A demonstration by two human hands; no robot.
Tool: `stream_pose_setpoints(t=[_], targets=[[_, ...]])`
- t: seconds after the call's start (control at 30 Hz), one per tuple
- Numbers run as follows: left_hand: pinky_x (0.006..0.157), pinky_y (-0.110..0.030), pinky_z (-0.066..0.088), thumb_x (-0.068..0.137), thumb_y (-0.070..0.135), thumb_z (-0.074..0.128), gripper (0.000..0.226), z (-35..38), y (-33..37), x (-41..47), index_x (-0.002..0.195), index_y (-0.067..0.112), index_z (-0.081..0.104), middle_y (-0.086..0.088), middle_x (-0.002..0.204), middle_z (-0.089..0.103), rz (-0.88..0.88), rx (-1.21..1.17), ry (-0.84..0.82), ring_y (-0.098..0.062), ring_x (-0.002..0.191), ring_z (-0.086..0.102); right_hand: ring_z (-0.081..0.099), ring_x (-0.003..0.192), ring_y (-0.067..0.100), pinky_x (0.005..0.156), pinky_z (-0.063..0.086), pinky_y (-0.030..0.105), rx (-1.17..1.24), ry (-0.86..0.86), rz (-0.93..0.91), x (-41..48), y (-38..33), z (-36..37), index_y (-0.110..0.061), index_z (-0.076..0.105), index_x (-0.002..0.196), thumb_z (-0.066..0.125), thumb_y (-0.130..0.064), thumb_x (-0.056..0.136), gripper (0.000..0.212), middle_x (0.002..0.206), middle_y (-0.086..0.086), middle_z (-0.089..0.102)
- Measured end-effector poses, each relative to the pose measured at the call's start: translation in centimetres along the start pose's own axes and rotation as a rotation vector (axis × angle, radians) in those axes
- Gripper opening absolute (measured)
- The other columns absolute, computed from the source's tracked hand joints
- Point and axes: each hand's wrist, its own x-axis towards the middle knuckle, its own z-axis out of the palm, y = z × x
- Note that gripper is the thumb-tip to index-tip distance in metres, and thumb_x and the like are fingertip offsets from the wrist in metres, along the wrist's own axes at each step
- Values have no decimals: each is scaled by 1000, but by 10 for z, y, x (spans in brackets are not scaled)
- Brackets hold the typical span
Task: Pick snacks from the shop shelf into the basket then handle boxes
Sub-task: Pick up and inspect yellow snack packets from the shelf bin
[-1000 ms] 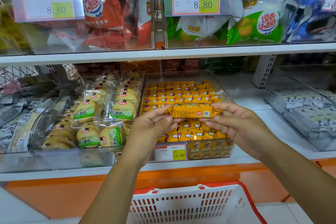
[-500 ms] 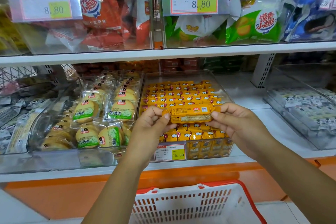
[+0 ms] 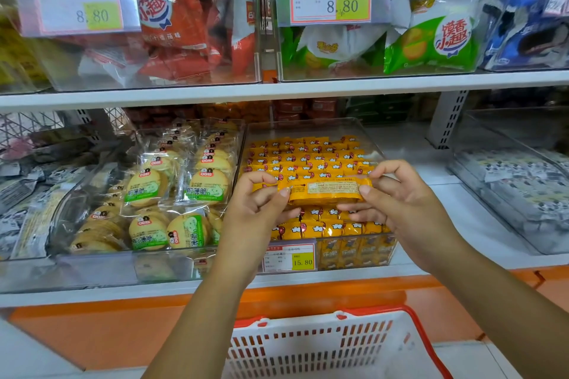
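White metal shop shelf [image 3: 431, 169], lower tier; below it and nearer the person, a white slotted plastic basket with red rim [image 3: 374, 311]. On the shelf, a clear plastic bin [image 3: 308, 128] of small yellow packets. Long orange-yellow foil snack pack [image 3: 326, 191]: held over the bin, long axis level, left to right. The left hand [image 3: 255, 209] pinches its left end and the right hand [image 3: 403, 203] its right end, fingers curled. The drop is judged down and toward the person.

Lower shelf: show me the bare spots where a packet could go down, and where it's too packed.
Bare white shelf lies between the yellow-snack bin and the clear bin on the right, likely enough for the yellow packet. The basket below shows no goods in its visible part. Crowded: the yellow-snack bin, the biscuit bin left of it and the upper-shelf bins.
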Motion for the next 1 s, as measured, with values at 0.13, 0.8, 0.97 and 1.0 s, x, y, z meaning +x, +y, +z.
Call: stream_pose_setpoints(t=[0.13, 0.8, 0.97, 1.0], targets=[[74, -29, 60, 95, 10, 61, 9, 1, -1, -1, 100, 16, 65, -1, 93, 76, 19, 6, 14, -18, 85, 74, 74, 87, 37, 70, 62, 32, -11, 7, 3, 0, 1, -1, -11, 57, 100, 58, -5, 93, 9, 108, 13, 72], [80, -27, 60, 94, 5, 58, 20, -5, -2, 1, 111, 8, 70, -9, 100, 76, -92, -41, -52, -25, 97, 73, 74, 88, 33, 70, 60, 24, 91, -11, 89, 3, 0, -5, -4, 63, 108, 60, -4, 85, 24, 97, 22, 74], [80, -23, 58, 88, -1, 64, 32, -7, 4, 0, 113, 19, 66, -8, 101, 77, -89, -33, -148, -18, 97, 73, 73, 97, 29, 78, 59, 24, 138, -99, 116, 2, -2, -9, -10, 57, 121, 65, -4, 73, 49, 106, 18, 74], [78, -22, 58, 89, -2, 64, 31, -6, 3, -1, 112, 19, 66, -9, 100, 77, -88, -26, -149, -19, 96, 74, 73, 96, 29, 76, 59, 23, 125, -91, 108, 2, -2, -10, -11, 57, 122, 65, -4, 73, 50, 106, 17, 74]])
